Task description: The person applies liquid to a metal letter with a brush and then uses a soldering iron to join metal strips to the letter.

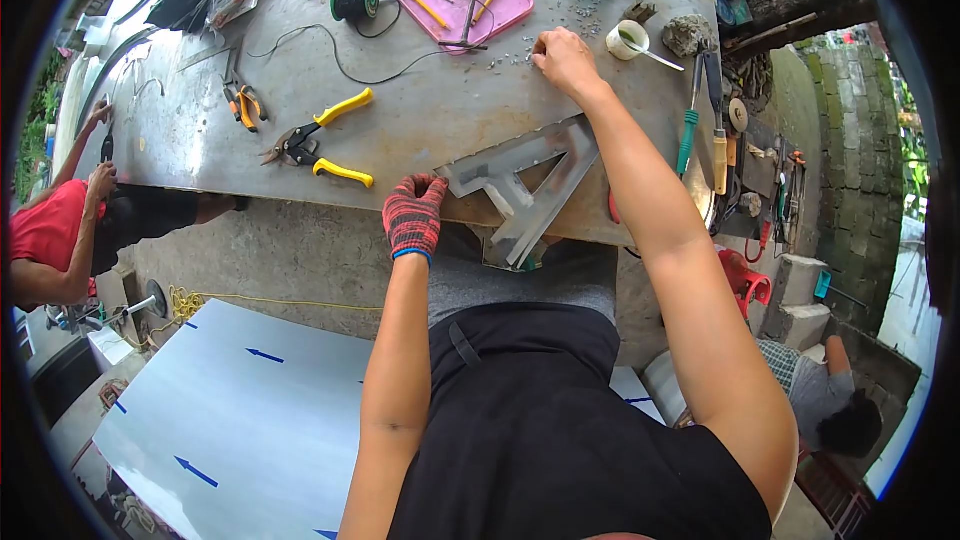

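My left hand point(414, 215), in a red and black knit glove, is closed on the left corner of a sheet-metal letter A point(512, 198). The letter lies tilted at the table's front edge, partly overhanging it. Above it, my bare right hand point(568, 62) reaches over the tabletop with fingers curled together beside scattered small grey metal bits point(512, 57). Whatever its fingertips hold is too small to make out. A white cup point(622, 41) with a stick in it stands just right of that hand. Yellow-handled tin snips point(300, 145) lie left of the letter.
Orange-handled pliers point(243, 105), a black wire spool point(354, 2) and a pink tray point(515, 5) with pencils and a T-shaped tool occupy the metal table. A stone point(687, 35) and a green-handled screwdriver point(688, 140) are at the right. Another person point(60, 240) works at the left end.
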### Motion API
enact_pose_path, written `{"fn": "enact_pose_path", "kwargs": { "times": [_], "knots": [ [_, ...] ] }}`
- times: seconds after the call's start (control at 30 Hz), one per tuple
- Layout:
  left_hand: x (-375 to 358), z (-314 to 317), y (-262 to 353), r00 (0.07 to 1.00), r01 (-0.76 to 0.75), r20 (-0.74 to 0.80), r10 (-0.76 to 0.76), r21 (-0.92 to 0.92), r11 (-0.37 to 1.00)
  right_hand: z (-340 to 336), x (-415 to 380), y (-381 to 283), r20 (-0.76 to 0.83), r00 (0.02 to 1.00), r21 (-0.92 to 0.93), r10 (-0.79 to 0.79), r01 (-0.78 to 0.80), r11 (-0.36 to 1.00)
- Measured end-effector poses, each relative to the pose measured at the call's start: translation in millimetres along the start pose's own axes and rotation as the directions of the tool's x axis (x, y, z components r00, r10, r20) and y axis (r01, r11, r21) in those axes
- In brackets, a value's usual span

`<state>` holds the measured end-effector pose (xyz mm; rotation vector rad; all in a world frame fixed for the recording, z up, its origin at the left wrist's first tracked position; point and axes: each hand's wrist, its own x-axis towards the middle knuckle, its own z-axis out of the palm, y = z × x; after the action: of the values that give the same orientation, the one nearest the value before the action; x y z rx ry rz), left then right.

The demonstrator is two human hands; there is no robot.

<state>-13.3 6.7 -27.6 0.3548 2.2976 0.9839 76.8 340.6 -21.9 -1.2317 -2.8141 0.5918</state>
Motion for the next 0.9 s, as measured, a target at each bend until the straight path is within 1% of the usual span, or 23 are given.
{"fn": "enact_pose_path", "kwargs": {
  "times": [0.1,0.17,0.2,0.27,0.3,0.33,0.4,0.43,0.5,0.53,0.6,0.63,0.7,0.73,0.8,0.9],
  "knots": [
    [1,-1,0,1.0,-0.014,0.006,0.014,0.019,1.0,3,3,0,0.01,1.0,-0.013,0.004,-0.004,1.0],
    [-1,-2,4,1.0,-0.006,0.007,0.006,0.022,1.0,4,2,0,-0.062,0.998,-0.025,-0.022,0.021,0.999],
    [-3,-3,5,1.0,-0.002,0.013,0.002,0.022,1.0,5,0,0,-0.045,0.998,-0.016,-0.033,0.033,0.999],
    [0,-4,2,1.0,0.024,0.018,-0.025,0.048,0.999,1,-4,-4,-0.138,0.985,0.095,-0.104,0.117,0.989],
    [-1,-4,3,0.999,0.031,0.023,-0.032,0.042,0.999,-7,-15,-14,-0.18,0.973,0.122,-0.146,0.169,0.978],
    [-1,-3,4,0.999,0.033,0.027,-0.034,0.033,0.999,-11,-28,-24,-0.17,0.974,0.125,-0.149,0.172,0.977],
    [0,-1,3,0.999,0.033,0.021,-0.033,0.013,0.999,-15,-55,-47,-0.141,0.966,0.271,-0.215,0.247,0.93],
    [1,0,2,1.0,0.02,0.018,-0.02,-0.016,1.0,-13,-71,-59,-0.138,0.966,0.273,-0.217,0.248,0.93],
    [0,-1,3,1.0,0.011,0.016,-0.01,-0.042,0.999,-8,-103,-84,-0.115,0.916,0.343,-0.385,0.4,0.85],
    [-2,-4,9,0.999,0.036,0.028,-0.036,-0.025,0.999,-3,-114,-91,-0.111,0.917,0.346,-0.382,0.396,0.851],
    [-3,-6,13,0.997,0.062,0.039,-0.061,-0.008,0.998,14,-129,-101,-0.173,0.793,0.252,-0.584,0.609,0.752],
    [-4,-6,12,0.998,0.051,0.043,-0.05,-0.012,0.999,22,-133,-105,-0.173,0.793,0.254,-0.584,0.609,0.752],
    [-2,-5,10,0.998,0.039,0.042,-0.038,-0.015,0.999,35,-138,-111,-0.187,0.75,0.167,-0.634,0.661,0.732],
    [-1,-4,8,0.999,0.03,0.037,-0.029,-0.018,0.999,41,-138,-112,-0.19,0.748,0.168,-0.635,0.662,0.73],
    [0,-3,5,0.999,0.023,0.031,-0.023,-0.019,1.0,49,-139,-113,-0.186,0.718,0.039,-0.671,0.688,0.725],
    [0,-2,4,0.999,0.028,0.034,-0.028,0.002,1.0,54,-140,-113,-0.191,0.727,0.016,-0.659,0.674,0.739]
  ]
}}
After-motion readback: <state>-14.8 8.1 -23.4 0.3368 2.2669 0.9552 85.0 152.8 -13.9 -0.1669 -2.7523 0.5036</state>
